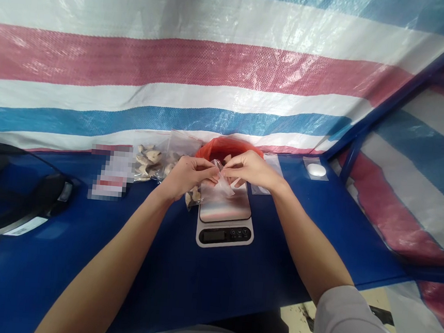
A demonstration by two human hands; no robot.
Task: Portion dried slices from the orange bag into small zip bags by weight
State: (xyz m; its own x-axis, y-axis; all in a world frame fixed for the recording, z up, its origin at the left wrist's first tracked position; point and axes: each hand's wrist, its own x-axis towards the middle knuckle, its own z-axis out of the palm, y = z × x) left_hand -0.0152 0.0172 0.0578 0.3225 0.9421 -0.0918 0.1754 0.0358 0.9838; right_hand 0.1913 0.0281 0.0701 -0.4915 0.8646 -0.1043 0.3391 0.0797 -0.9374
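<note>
My left hand (193, 175) and my right hand (251, 170) meet above a kitchen scale (226, 211) with a shiny metal plate. Between them is a clear plastic bag (225, 187), its edge pinched by the fingertips of both hands. Behind the hands lies an orange-red bag (224, 145), open toward me, with a pale piece showing at its mouth. Close by my left hand are clear bags of dried mushroom pieces (147, 160), and a smaller bag of pieces (193, 197) touches the scale's left side.
A blurred paper packet (111, 175) lies left of the bags. At far left sits a black strapped object (28, 196). A white oval item (316, 170) rests on a clear packet at right. Striped sheeting (176, 64) walls the blue table (274, 275), beside a blue frame post (399, 94).
</note>
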